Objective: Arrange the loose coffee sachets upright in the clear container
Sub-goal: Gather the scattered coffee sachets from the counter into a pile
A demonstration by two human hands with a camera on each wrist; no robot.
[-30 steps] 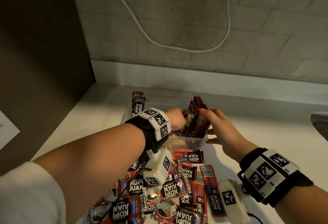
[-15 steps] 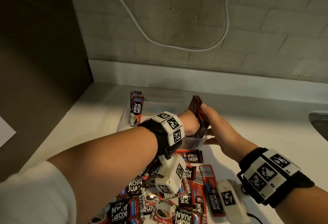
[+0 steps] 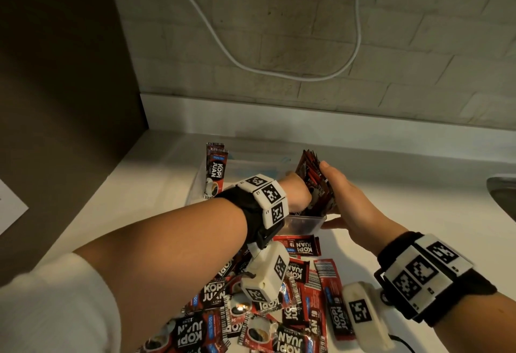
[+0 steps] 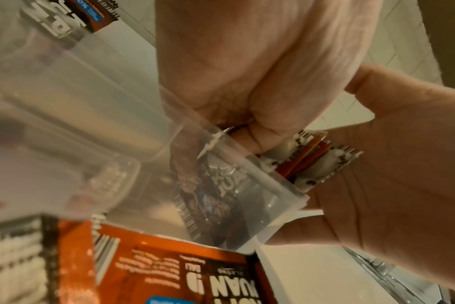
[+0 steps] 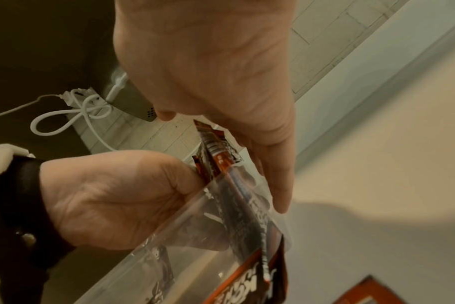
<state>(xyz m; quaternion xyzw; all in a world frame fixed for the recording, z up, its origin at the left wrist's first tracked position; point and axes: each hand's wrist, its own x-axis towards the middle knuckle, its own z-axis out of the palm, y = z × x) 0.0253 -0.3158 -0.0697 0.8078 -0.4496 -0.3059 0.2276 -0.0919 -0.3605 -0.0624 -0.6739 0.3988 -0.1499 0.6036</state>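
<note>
A clear container (image 3: 304, 225) stands on the white counter. At its right end leans a bundle of red and black coffee sachets (image 3: 312, 182), nearly upright. My left hand (image 3: 297, 192) is inside the container, its curled fingers holding the bundle from the left. My right hand (image 3: 343, 193) lies flat against the bundle's right side with straight fingers. In the left wrist view the bundle (image 4: 314, 162) sits between my left hand (image 4: 247, 82) and my right palm (image 4: 390, 164). A few sachets (image 3: 215, 169) stand upright at the container's left end. Several loose sachets (image 3: 301, 296) lie in front.
A dark cabinet side (image 3: 55, 101) borders the counter on the left. A metal sink edge (image 3: 502, 193) shows at the right. A white cable (image 3: 279, 70) hangs on the tiled wall behind. A white sheet of paper (image 3: 8, 207) shows at the far left edge.
My left hand has moved right inside the container, pushing the bundle against my right palm. The bundle stands more upright and tighter than before.
</note>
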